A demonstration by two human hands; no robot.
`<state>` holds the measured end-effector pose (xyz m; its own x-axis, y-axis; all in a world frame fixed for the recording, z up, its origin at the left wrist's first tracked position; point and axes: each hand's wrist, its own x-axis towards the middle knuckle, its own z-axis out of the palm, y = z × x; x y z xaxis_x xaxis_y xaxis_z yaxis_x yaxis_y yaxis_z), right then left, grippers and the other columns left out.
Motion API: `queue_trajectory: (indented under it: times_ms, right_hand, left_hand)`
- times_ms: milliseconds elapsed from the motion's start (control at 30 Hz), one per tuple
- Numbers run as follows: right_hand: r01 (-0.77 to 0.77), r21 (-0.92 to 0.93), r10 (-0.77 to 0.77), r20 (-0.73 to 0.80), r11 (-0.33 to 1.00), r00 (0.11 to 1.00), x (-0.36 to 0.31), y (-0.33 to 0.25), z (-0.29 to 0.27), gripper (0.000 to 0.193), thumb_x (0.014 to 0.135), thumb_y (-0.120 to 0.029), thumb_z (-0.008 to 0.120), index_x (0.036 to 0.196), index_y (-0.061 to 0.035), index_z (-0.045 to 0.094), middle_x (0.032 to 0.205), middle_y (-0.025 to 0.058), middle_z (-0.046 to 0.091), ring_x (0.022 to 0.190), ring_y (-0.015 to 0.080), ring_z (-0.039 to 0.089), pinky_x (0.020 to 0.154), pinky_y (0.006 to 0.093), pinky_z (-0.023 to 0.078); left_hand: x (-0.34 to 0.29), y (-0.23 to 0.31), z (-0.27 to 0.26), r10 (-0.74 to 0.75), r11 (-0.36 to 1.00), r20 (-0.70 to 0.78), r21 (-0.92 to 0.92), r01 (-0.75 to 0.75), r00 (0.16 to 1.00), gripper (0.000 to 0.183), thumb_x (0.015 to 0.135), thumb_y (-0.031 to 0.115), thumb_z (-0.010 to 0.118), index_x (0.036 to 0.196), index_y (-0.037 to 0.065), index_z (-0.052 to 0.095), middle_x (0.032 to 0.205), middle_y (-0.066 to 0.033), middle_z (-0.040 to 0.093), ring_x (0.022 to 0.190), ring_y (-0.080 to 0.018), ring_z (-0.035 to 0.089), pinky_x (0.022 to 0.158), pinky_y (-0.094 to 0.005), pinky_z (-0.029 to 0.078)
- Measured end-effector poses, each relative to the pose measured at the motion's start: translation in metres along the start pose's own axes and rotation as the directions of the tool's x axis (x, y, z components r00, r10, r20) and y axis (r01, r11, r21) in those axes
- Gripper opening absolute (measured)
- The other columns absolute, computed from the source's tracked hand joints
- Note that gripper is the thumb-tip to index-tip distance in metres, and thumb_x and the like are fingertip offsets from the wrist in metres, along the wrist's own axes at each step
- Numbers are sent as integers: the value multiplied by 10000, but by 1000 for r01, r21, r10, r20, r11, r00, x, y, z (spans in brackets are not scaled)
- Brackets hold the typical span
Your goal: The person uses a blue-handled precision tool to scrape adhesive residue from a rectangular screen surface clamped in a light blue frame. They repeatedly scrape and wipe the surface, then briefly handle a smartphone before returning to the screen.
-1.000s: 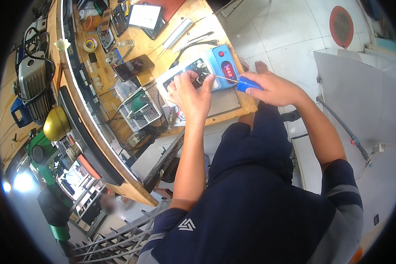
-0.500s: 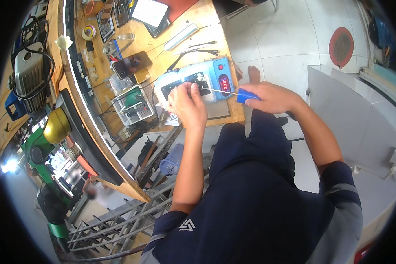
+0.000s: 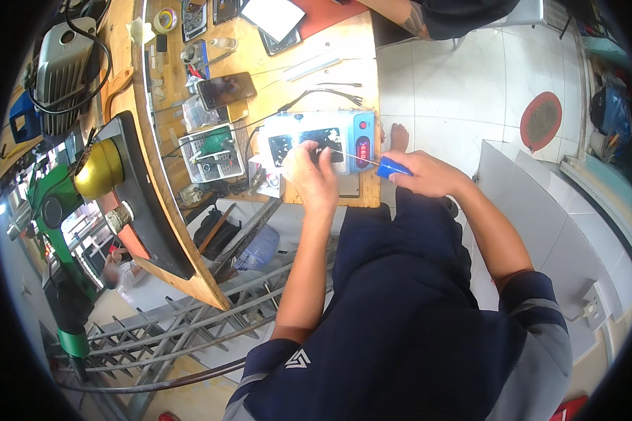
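Observation:
A screwdriver with a blue handle [image 3: 393,168] and a thin metal shaft is gripped in my right hand [image 3: 432,174], closed around the handle. Its shaft points left across a light-blue box-shaped device [image 3: 354,123] with a red digital display, toward the fingertips of my left hand [image 3: 316,181]. That hand is bent over the device's dark top plate [image 3: 281,145], thumb and fingers curled near one another. What they pinch, if anything, is too small to make out. Small whitish bits [image 3: 333,133] lie on the plate.
The device stands near the right edge of a wooden table [image 3: 337,49]. A phone [image 3: 227,88], a white basket of tools [image 3: 189,149] and black cables [image 3: 309,92] lie around it. Another person's forearm [image 3: 397,12] reaches in at the top. A metal rack [image 3: 182,333] is below left.
The whole view has shifted, so the table sits lower and more to the right. Another person's arm has come into view at the top. The screwdriver still reaches my left fingertips.

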<state>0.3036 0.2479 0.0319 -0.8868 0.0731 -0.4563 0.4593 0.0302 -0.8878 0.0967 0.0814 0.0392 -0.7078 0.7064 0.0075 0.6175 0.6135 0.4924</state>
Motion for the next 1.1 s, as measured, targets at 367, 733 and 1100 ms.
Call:
queue_trajectory:
  times_ms: [367, 733, 1100]
  right_hand:
    - [-20, -8, 21, 92, 1000, 996, 0, -9, -19, 485, 1038, -251, 581, 1472, -43, 521, 875, 137, 673, 687, 237, 663, 698, 367, 551]
    - [73, 23, -51, -517, 997, 854, 46, -30, -8, 449, 880, -254, 802, 1222, -52, 593, 924, 186, 717, 856, 366, 722, 784, 424, 554]
    - [57, -83, -85, -377, 995, 922, 118, -33, -5, 575, 846, -295, 860, 1281, -31, 592, 1074, 214, 727, 993, 356, 720, 872, 438, 561]
  left_hand:
    - [-16, -6, 0, -60, 998, -94, -11, 59, 994, 465, 855, 99, 810, 1255, 28, 583, 1164, -158, 628, 1129, -354, 578, 1011, -488, 386]
    - [-23, 23, 1, 209, 978, -30, 5, -208, 978, 479, 1035, 180, 593, 1463, -30, 544, 1485, -240, 565, 1417, -423, 497, 1184, -535, 348]
    - [-55, 6, 20, 178, 971, 142, 137, -197, 974, 694, 1023, 325, 606, 1570, -52, 404, 1647, -231, 386, 1552, -418, 320, 1256, -552, 237]
